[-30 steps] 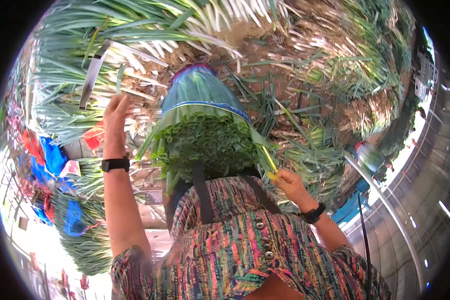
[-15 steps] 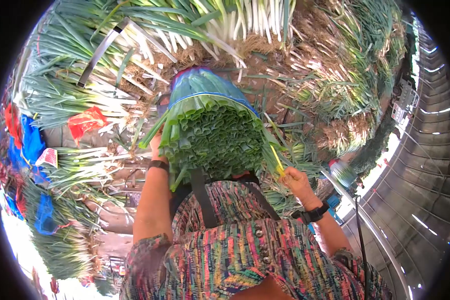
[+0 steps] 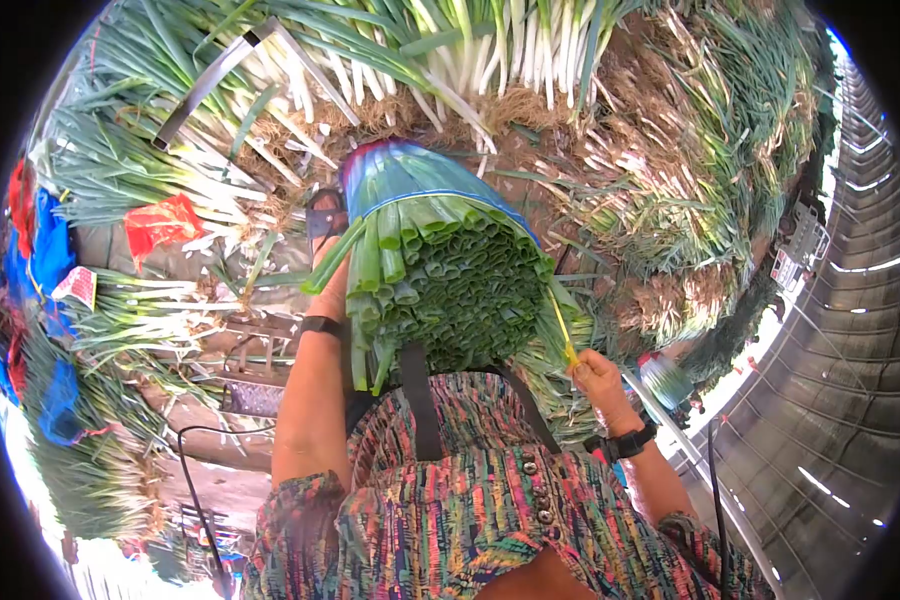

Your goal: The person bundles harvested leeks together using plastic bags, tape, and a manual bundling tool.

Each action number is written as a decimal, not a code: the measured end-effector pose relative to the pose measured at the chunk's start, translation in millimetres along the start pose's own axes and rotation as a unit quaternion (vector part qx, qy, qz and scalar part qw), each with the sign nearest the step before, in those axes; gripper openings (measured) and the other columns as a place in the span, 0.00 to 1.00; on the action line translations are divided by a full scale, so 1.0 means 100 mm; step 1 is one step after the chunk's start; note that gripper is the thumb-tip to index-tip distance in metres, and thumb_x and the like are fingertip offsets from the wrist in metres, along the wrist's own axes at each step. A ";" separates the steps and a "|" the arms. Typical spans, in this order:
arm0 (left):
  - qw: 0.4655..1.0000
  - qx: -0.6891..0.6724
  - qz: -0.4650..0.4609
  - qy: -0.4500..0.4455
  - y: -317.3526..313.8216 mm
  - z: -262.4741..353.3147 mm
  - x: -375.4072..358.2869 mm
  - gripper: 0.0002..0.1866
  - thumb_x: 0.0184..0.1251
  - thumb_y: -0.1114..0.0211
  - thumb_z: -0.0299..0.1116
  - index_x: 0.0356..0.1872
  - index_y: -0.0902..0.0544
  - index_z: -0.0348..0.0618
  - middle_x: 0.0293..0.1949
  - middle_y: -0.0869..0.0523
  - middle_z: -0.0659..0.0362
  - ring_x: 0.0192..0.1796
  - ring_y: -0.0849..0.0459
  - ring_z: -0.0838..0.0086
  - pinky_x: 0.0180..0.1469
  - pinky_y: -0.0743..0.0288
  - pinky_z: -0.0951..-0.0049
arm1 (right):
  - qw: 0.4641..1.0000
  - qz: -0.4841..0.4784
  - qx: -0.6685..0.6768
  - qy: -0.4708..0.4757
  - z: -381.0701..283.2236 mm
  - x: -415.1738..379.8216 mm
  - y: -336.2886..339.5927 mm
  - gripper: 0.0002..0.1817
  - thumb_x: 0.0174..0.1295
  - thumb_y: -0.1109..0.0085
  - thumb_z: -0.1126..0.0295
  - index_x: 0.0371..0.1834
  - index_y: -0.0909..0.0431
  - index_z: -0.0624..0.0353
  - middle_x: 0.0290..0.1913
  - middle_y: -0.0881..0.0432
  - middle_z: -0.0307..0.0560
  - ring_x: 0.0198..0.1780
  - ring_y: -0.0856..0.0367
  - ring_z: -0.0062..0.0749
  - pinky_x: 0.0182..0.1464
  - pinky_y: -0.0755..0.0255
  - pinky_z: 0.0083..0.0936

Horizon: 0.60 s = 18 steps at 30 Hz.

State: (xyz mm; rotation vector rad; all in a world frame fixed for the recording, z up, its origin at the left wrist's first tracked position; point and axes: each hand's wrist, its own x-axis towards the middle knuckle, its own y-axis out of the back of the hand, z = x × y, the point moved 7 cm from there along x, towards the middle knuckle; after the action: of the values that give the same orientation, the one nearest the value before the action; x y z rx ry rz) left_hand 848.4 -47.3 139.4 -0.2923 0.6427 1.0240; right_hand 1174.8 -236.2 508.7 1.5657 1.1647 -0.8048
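A thick bundle of green onions (image 3: 450,280), cut green ends toward me, leans in front of my body. A clear plastic sleeve with a blue edge (image 3: 410,175) wraps its far part. My left hand (image 3: 330,285) holds the bundle's left side; its fingers are mostly hidden behind the leaves. On the right, my right hand (image 3: 600,383) is closed on one end of a thin yellow tie (image 3: 562,325), which runs taut up to the bundle's right edge.
Piles of green onions (image 3: 530,50) with white stems and roots lie beyond the bundle and along the right (image 3: 710,180). Left are a red plastic bag (image 3: 162,228) and blue bags (image 3: 52,250). A metal angle frame (image 3: 215,80) lies on the onions. A wrapped bundle (image 3: 664,380) stands at right.
The bundle and both hands sit slightly farther right and lower in view. My right hand keeps its hold on the yellow tie, which now looks straighter.
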 end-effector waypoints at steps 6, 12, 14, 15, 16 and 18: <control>0.991 0.056 0.076 0.096 0.00 -0.35 -0.18 0.10 0.67 0.43 0.44 0.39 0.17 0.54 0.34 0.14 0.50 0.34 0.17 0.57 0.39 0.27 0.62 | 0.999 -0.037 -0.029 -0.016 -0.01 0.11 0.19 0.12 0.68 0.47 0.63 0.32 0.23 0.59 0.24 0.28 0.33 0.28 0.34 0.16 0.32 0.38 0.17; 0.941 -0.255 0.169 0.142 -0.04 -0.43 -0.27 0.16 0.65 0.38 0.47 0.39 0.17 0.46 0.30 0.17 0.56 0.29 0.21 0.69 0.32 0.27 0.66 | 0.995 -0.084 -0.062 0.007 -0.10 0.16 0.25 0.11 0.67 0.46 0.63 0.33 0.23 0.59 0.26 0.26 0.33 0.29 0.31 0.17 0.34 0.34 0.19; 0.984 -0.045 0.154 0.075 0.04 -0.39 -0.18 0.15 0.65 0.38 0.46 0.39 0.18 0.43 0.30 0.16 0.58 0.29 0.21 0.72 0.33 0.27 0.68 | 0.994 -0.092 -0.052 0.002 -0.13 0.17 0.23 0.11 0.66 0.45 0.64 0.33 0.23 0.60 0.26 0.26 0.33 0.29 0.31 0.17 0.34 0.34 0.19; 0.987 0.060 0.142 0.041 0.04 -0.38 -0.14 0.15 0.65 0.37 0.45 0.39 0.18 0.42 0.30 0.16 0.59 0.30 0.21 0.73 0.33 0.27 0.70 | 0.995 -0.088 -0.051 0.001 -0.14 0.17 0.23 0.11 0.66 0.45 0.64 0.33 0.23 0.60 0.25 0.27 0.33 0.28 0.32 0.17 0.33 0.36 0.18; 0.990 -0.001 0.134 0.039 0.00 -0.45 -0.10 0.16 0.65 0.37 0.44 0.41 0.18 0.42 0.31 0.16 0.59 0.30 0.20 0.73 0.34 0.26 0.70 | 0.995 -0.083 -0.051 0.000 -0.16 0.17 0.24 0.11 0.66 0.45 0.63 0.33 0.23 0.60 0.24 0.28 0.33 0.27 0.33 0.17 0.32 0.37 0.18; 0.985 -0.122 0.114 0.034 -0.12 -0.63 -0.02 0.16 0.66 0.38 0.43 0.45 0.19 0.42 0.33 0.16 0.60 0.32 0.19 0.73 0.36 0.25 0.72 | 0.997 -0.075 -0.024 -0.004 -0.17 0.18 0.27 0.12 0.66 0.46 0.63 0.33 0.23 0.61 0.23 0.30 0.32 0.26 0.35 0.16 0.30 0.40 0.17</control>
State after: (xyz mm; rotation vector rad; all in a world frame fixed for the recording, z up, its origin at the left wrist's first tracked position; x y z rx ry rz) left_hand 835.6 -86.9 90.3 -0.4774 0.6227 1.3205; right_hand 1205.5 -215.8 506.2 1.4470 1.2975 -0.8735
